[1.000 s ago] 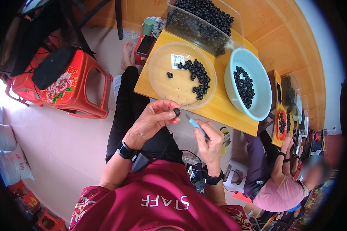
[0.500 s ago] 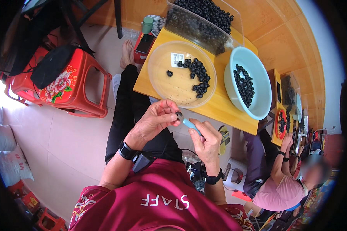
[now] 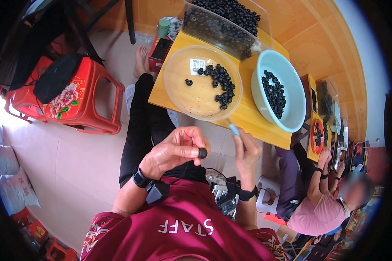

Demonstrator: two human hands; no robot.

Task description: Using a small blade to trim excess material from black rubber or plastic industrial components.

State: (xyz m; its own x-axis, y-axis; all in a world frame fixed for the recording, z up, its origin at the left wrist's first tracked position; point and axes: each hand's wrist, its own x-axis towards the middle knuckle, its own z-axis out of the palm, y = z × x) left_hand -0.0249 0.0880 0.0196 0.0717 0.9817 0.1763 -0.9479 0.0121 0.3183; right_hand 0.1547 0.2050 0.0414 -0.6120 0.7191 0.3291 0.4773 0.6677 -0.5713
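Pinched between the thumb and fingers of my left hand [image 3: 174,150] is a small round black piece [image 3: 202,153], held above my lap. My right hand [image 3: 247,152] grips a tool with a light blue handle [image 3: 234,129]; its thin tip points up and left, apart from the black piece. Beyond my hands, a shallow round see-through tray [image 3: 185,95] lies on the wooden table [image 3: 268,135]. Several similar black pieces [image 3: 221,80] are gathered at its right side, with a single one at the left.
A light blue basin [image 3: 298,108] holding black pieces stands right of the tray. Behind them is a see-through bin [image 3: 217,41] full of them. A red stool [image 3: 98,78] stands at left. At right, another person [image 3: 318,213] works beside a red tray [image 3: 313,145].
My hands have drawn apart. The tool has swung up and right, away from the black piece, while my left hand has lowered slightly and turned the piece.
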